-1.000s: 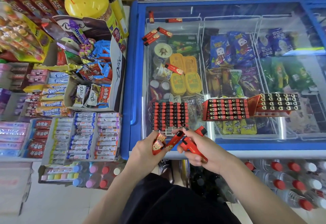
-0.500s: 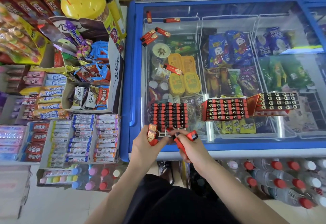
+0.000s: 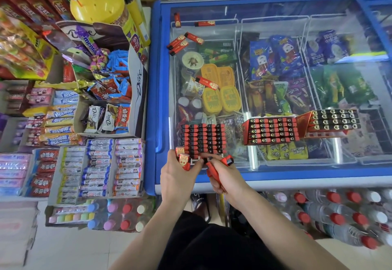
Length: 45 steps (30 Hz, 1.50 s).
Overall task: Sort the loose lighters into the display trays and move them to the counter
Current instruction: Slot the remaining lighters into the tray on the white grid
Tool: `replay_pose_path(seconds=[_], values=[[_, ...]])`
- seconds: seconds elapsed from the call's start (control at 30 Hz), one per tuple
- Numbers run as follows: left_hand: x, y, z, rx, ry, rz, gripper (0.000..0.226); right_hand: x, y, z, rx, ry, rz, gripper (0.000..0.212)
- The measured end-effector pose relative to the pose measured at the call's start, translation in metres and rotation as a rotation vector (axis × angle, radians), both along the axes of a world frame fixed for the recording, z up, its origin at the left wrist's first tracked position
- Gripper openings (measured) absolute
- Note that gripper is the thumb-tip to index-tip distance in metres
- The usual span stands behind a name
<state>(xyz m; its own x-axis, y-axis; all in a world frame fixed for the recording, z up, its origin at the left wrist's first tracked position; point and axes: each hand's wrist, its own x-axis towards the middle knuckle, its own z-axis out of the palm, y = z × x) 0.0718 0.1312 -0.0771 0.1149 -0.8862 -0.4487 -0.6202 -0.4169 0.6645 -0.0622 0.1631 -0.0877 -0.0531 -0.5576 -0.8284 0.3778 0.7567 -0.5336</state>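
A blue-framed chest freezer [image 3: 151, 99] with a glass lid fills the right of the view, with snack shelves [image 3: 70, 142] to its left and packs of bottled water [image 3: 339, 210] on the floor below its front edge. Three display trays rest on the glass near the front. The left tray [image 3: 202, 140] is packed with rows of red-and-black lighters lying flat, and its nearest row shows an open white slot. The middle tray [image 3: 271, 130] and the right tray [image 3: 333, 122] stand tilted, lighter tops facing the camera. Both hands meet at the front edge of the left tray. The left hand [image 3: 178, 176] is curled round a couple of red lighters [image 3: 184, 159] with a cartoon print, held just beside the tray's left front corner. The right hand [image 3: 227, 176] grips a bundle of red lighters [image 3: 214, 170], its fingertips touching the tray's near row. Loose lighters lie well apart from the hands, farther back on the glass: a cluster of three [image 3: 183, 42], two near the back edge [image 3: 191, 21], and a single one [image 3: 206, 82] midway.
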Motion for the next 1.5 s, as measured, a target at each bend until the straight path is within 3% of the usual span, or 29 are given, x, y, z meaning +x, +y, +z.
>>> replay_pose_path(seconds=[0.2, 0.37, 0.53, 0.77, 0.93, 1.07, 1.2, 1.5], values=[[-0.007, 0.003, -0.003, 0.013, 0.019, 0.059, 0.041, 0.003, -0.001, 0.003, -0.016, 0.014, 0.01, 0.031], [-0.014, 0.003, -0.004, 0.001, 0.034, 0.13, 0.041, 0.01, 0.001, 0.013, -0.154, 0.165, 0.014, 0.018], [-0.014, -0.001, 0.0, -0.002, 0.034, 0.182, 0.04, 0.002, 0.015, 0.017, -0.152, 0.28, 0.068, 0.03], [-0.016, -0.004, 0.006, 0.019, 0.038, 0.183, 0.041, -0.011, 0.017, 0.016, 0.004, 0.08, 0.021, 0.045], [-0.011, 0.003, 0.015, -0.011, 0.133, 0.152, 0.035, -0.011, 0.013, 0.018, -0.122, 0.003, -0.058, 0.016], [-0.008, 0.007, 0.024, 0.065, 0.308, 0.019, 0.023, -0.008, 0.012, 0.018, -0.144, 0.017, -0.082, 0.009], [-0.006, 0.005, 0.03, 0.101, 0.471, -0.027, 0.02, -0.007, 0.012, 0.023, -0.179, -0.015, -0.093, 0.016], [-0.001, 0.004, 0.03, 0.077, 0.559, -0.033, 0.027, -0.014, 0.02, 0.024, -0.282, -0.035, 0.01, 0.016]])
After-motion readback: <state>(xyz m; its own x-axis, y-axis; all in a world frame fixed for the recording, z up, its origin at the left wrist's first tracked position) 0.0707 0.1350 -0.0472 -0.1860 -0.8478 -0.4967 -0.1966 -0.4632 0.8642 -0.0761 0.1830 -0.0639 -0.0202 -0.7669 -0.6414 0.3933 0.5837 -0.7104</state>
